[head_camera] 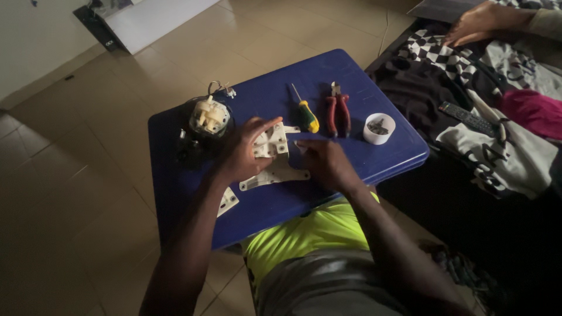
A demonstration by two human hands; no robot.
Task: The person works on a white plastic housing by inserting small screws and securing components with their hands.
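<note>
A small blue table (380,158) stands over my lap. My left hand (243,155) grips a white plastic housing part (272,143) from its left side, thumb over its top. My right hand (325,164) rests at the part's right edge, fingers curled, touching it. A flat white plate (275,177) sticks out under the part between both hands. Left of my left hand sits a round dark mechanism with a cream plastic top (209,117) and loose wires.
A green and yellow screwdriver (305,111), red-handled pliers (338,112) and a small white cup of screws (379,127) lie behind my hands. Another white piece (227,202) lies near the table's front. Another person's hand (474,23), a remote (468,119) and clothes are at right.
</note>
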